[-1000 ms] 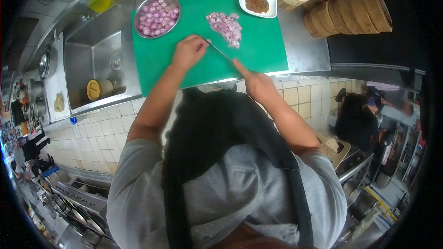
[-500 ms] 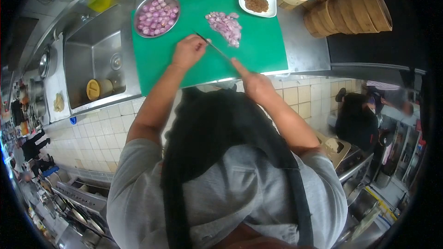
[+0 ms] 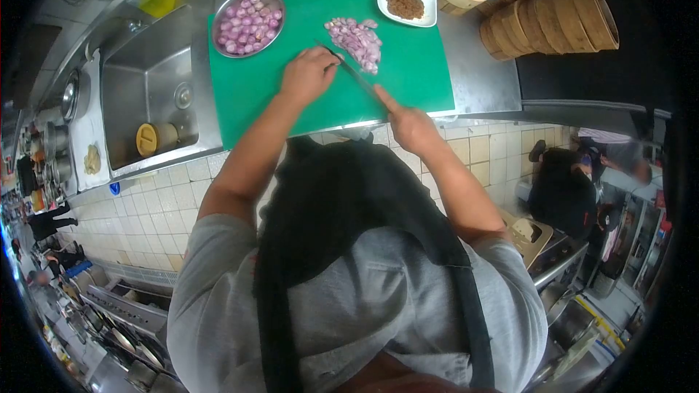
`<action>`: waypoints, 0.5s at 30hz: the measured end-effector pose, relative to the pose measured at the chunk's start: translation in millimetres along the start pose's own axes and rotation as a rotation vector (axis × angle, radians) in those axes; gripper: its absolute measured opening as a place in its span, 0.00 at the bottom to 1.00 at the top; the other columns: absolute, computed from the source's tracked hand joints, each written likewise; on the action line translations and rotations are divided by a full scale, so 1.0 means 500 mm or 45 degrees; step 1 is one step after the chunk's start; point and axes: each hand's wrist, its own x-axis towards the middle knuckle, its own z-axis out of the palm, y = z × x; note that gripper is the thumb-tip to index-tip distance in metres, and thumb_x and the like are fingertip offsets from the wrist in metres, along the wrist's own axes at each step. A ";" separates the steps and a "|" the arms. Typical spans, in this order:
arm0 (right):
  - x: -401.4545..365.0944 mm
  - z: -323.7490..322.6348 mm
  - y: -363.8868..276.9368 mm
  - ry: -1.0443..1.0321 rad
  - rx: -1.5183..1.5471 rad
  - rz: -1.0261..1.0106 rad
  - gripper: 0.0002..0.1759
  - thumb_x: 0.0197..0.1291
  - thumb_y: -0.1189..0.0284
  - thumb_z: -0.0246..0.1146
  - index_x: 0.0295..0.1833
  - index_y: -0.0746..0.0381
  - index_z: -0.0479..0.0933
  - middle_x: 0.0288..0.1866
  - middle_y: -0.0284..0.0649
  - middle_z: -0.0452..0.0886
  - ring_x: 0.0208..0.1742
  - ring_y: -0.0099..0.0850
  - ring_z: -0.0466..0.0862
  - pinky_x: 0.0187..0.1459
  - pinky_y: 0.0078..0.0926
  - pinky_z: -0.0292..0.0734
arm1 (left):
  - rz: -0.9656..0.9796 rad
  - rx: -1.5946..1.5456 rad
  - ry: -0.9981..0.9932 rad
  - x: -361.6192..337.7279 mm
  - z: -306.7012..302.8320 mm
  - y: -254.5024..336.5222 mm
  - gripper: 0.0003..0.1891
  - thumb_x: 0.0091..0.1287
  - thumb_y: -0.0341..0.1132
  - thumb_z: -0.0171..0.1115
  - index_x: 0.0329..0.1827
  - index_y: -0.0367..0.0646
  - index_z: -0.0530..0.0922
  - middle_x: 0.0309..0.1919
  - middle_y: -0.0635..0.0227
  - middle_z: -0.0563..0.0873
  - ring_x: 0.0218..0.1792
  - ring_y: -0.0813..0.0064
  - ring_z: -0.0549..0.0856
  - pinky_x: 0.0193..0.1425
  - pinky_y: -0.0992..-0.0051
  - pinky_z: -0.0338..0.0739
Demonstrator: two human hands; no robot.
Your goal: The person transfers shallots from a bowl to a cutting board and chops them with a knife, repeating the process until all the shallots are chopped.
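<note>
Grey-bladed, the knife (image 3: 355, 75) seemed light and stiff, best held at its near end, where the right hand (image 3: 413, 129) gripped it; the left hand's grip (image 3: 309, 76) was unclear.

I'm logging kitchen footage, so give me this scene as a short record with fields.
Left hand: curled over the cutting board, beside the knife; anything held is hard to make out
Right hand: gripping the knife
Far left of board: bowl of small purple onions
Far right of board: white dish of brown food
Between them: pile of cut onion
Left of board: sink
</note>
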 end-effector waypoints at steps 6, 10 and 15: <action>0.003 -0.011 -0.002 -0.074 0.087 0.055 0.44 0.75 0.75 0.58 0.92 0.39 0.54 0.48 0.63 0.88 0.49 0.60 0.89 0.54 0.57 0.84 | 0.003 0.011 -0.033 0.014 0.010 -0.005 0.05 0.68 0.34 0.73 0.44 0.47 0.91 0.48 0.63 0.92 0.53 0.55 0.90 0.58 0.58 0.86; 0.011 -0.037 0.006 -0.107 0.124 0.177 0.42 0.77 0.74 0.57 0.91 0.36 0.54 0.54 0.63 0.88 0.54 0.61 0.88 0.59 0.58 0.83 | -0.006 0.040 -0.050 0.021 0.021 -0.003 0.05 0.68 0.35 0.73 0.44 0.47 0.91 0.47 0.62 0.92 0.51 0.54 0.90 0.58 0.57 0.86; 0.004 -0.027 0.016 0.025 0.070 0.074 0.44 0.74 0.76 0.57 0.91 0.36 0.56 0.55 0.63 0.88 0.54 0.60 0.89 0.58 0.58 0.84 | 0.009 -0.016 -0.024 0.016 0.034 -0.022 0.05 0.67 0.34 0.73 0.42 0.47 0.90 0.44 0.62 0.92 0.50 0.53 0.90 0.57 0.57 0.86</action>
